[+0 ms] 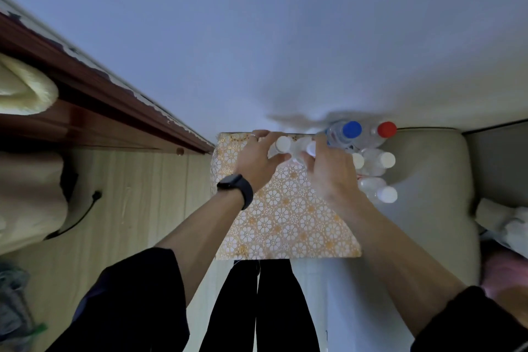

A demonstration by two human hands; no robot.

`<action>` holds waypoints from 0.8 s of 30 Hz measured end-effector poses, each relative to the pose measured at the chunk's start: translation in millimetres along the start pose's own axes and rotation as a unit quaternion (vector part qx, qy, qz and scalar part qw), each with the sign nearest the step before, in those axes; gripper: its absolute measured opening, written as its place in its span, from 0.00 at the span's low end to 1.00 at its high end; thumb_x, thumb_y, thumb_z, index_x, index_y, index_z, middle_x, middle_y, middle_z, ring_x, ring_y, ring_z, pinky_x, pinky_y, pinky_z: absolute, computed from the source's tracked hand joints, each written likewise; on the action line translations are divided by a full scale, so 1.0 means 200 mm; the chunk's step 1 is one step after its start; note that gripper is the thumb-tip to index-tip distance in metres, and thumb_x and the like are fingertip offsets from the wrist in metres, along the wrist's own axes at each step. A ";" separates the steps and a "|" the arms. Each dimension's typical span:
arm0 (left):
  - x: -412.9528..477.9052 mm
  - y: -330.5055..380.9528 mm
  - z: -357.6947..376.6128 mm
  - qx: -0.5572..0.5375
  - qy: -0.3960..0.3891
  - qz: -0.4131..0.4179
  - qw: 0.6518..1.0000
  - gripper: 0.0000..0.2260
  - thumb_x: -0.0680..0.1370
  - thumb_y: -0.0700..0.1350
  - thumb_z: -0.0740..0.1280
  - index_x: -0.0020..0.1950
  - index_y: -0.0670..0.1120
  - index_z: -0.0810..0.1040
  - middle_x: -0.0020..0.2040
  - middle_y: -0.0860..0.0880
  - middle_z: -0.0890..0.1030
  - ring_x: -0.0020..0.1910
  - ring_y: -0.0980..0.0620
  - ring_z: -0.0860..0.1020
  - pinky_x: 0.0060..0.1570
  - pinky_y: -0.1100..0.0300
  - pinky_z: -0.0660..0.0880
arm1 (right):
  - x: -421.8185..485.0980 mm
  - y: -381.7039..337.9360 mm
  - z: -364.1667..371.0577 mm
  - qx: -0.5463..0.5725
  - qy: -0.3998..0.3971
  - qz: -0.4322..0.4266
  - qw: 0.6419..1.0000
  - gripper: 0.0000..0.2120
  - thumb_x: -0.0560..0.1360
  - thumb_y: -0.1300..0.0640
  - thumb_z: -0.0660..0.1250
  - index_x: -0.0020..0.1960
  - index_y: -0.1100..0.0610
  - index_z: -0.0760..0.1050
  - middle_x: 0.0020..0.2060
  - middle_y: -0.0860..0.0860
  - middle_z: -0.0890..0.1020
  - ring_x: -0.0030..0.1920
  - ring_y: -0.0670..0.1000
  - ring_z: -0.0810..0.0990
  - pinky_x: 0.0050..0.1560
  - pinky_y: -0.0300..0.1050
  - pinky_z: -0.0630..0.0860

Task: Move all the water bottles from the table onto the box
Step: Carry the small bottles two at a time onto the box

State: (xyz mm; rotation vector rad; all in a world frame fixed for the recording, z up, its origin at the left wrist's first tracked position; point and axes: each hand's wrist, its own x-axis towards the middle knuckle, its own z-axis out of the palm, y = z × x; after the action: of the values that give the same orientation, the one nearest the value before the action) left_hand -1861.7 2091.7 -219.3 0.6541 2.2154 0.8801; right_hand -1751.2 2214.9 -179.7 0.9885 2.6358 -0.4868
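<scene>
A surface covered in an orange and white flower pattern [285, 217] lies below me. At its far end my left hand [254, 163] grips a clear bottle with a white cap [283, 143]. Close beside it my right hand [328, 171] holds a second white-capped bottle [310, 148]. The two bottles stand close together. To the right stand several more bottles: a blue-capped one [351, 129], a red-capped one [386, 129], and white-capped ones [386, 159] [386, 194]. They rest on a pale beige surface [434, 180].
A white wall [285, 51] rises just behind the bottles. A dark wooden ledge [94, 94] and a pale wood floor [137, 203] lie to the left. A black cable [83, 217] trails on the floor. Cloth items [505, 226] sit at the right.
</scene>
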 end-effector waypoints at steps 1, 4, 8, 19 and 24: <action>0.05 0.02 0.00 0.000 0.002 0.005 1.000 0.17 0.76 0.51 0.73 0.64 0.56 0.78 0.68 0.47 0.71 0.55 0.48 0.77 0.57 0.51 0.76 | 0.05 0.00 -0.02 -0.001 0.004 0.003 1.000 0.21 0.83 0.51 0.62 0.71 0.61 0.64 0.41 0.57 0.82 0.39 0.59 0.81 0.33 0.47 0.68; 0.15 0.05 0.00 -0.016 0.017 -0.001 1.000 0.17 0.75 0.50 0.74 0.62 0.58 0.78 0.66 0.47 0.69 0.51 0.49 0.75 0.53 0.58 0.74 | 0.16 0.00 -0.08 -0.001 0.008 0.015 1.000 0.26 0.84 0.50 0.61 0.75 0.62 0.59 0.37 0.56 0.80 0.38 0.58 0.81 0.33 0.47 0.67; 0.15 0.05 0.02 -0.027 0.041 -0.001 0.999 0.17 0.74 0.50 0.74 0.61 0.60 0.78 0.66 0.48 0.70 0.49 0.52 0.75 0.49 0.61 0.72 | 0.19 0.00 -0.09 -0.007 0.006 0.013 1.000 0.29 0.84 0.49 0.60 0.77 0.63 0.56 0.41 0.59 0.84 0.41 0.60 0.83 0.36 0.50 0.70; 0.13 0.07 0.07 -0.115 0.060 -0.048 0.990 0.19 0.73 0.48 0.76 0.62 0.58 0.78 0.66 0.48 0.67 0.56 0.43 0.80 0.58 0.45 0.78 | 0.19 0.05 -0.05 0.026 0.009 0.026 0.999 0.28 0.83 0.46 0.61 0.76 0.60 0.58 0.45 0.61 0.84 0.45 0.62 0.84 0.39 0.54 0.79; 0.08 0.12 0.02 -0.099 0.040 -0.027 0.994 0.25 0.71 0.51 0.77 0.66 0.57 0.74 0.58 0.58 0.71 0.58 0.50 0.77 0.55 0.53 0.78 | 0.12 0.07 -0.08 0.078 0.000 0.036 0.996 0.32 0.81 0.43 0.64 0.78 0.54 0.55 0.45 0.55 0.85 0.45 0.57 0.84 0.42 0.52 0.81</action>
State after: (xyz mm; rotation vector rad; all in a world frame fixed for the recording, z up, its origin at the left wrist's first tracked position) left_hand -1865.0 2118.6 -209.9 0.4689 2.1688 1.0986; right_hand -1762.1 2244.6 -177.9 1.1247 2.5834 -0.6828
